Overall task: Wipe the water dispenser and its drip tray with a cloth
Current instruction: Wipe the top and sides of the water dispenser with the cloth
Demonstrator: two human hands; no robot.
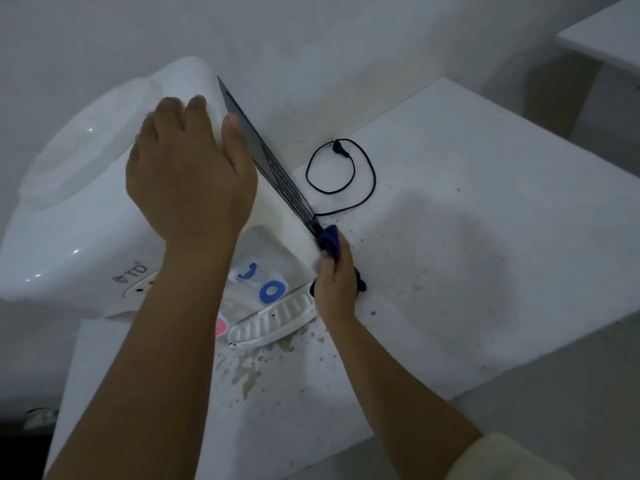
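Observation:
A white tabletop water dispenser (pixel 79 202) stands at the left of the counter, with a black grille panel on its back edge. My left hand (pixel 190 168) rests on its top corner, fingers over the far side and thumb by the grille. My right hand (pixel 334 275) grips a bunched dark blue cloth (pixel 329 239) and presses it against the lower right side of the dispenser, near the grille's bottom end. The white slotted drip tray (pixel 273 320) sits at the dispenser's base, just left of my right wrist. Blue and red tap levers show above it.
A white counter (pixel 450 237) carries the dispenser; it is speckled with dirt and has brown stains in front of the drip tray. The black power cord (pixel 341 168) lies coiled behind my right hand, near the wall. A second white surface sits at the far right.

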